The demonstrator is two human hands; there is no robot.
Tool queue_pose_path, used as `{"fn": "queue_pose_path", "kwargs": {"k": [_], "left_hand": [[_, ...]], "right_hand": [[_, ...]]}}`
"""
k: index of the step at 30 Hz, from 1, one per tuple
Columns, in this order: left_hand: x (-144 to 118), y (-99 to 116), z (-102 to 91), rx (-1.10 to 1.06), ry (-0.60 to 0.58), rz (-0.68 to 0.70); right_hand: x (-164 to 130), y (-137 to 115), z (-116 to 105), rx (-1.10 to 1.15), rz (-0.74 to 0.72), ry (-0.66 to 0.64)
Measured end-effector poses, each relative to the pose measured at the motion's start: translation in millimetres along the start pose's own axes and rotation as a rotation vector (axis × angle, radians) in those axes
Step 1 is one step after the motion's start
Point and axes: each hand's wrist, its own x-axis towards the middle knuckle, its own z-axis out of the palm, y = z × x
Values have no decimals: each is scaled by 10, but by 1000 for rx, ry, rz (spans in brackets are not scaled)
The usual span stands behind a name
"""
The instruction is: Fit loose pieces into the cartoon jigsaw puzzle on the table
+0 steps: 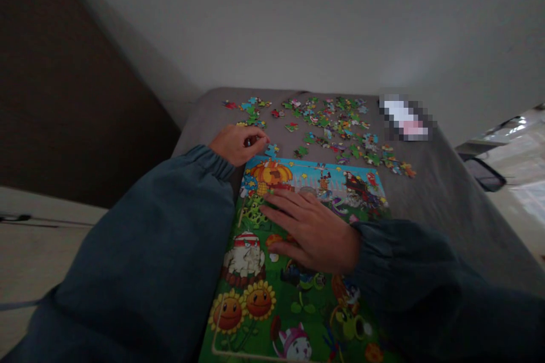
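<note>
Left grip: can't tell, by blue piece | right grip: released, on puzzle board | screen: pixelated

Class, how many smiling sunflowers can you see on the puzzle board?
2: one sunflower at the lower left of the board, another sunflower just right of it, slightly higher. The right hand and sleeve may hide others.

The right hand hides part of the puzzle board, whose near edge is cut off; pixelation blurs the object at the desk's far right corner.
</note>
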Motion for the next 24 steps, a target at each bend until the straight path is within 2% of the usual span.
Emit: {"fn": "queue_pose_path", "kwargs": {"k": [6,11,18,21,24], "left_hand": [[2,1,19,4,-26,-3],[-5,16,6,11,-63,-5],[3,108,-45,76,-180,-21],[-25,120,-82,34,-281,94],[-111,65,-112,31,-434,228]], "right_hand": [[-70,13,98,9,-39,-31],[-71,46,143,28,0,-8],[-70,21,162,18,24,4],[-68,4,157,-23,18,1],[-78,2,167,-31,7,5]]}}
